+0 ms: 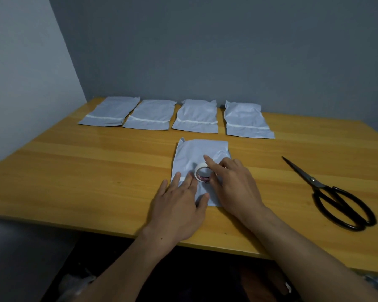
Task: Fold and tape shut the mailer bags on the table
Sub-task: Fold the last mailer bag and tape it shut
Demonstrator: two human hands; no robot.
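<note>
Head view: left hand [177, 205] flat on folded mailer bag [200, 153]; right hand [231, 182] holds tape roll [202, 172], taping underway; next, probably scissors [334, 197].

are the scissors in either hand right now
No, the scissors lie alone on the table, well right of both hands, which rest on the near bag around the tape roll.

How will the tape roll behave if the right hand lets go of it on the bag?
The tape roll stands on its edge on the mailer bag, so it may roll or tip flat once released. It looks small and hollow, probably light. The left hand pressing the bag should keep the surface steady.
</note>
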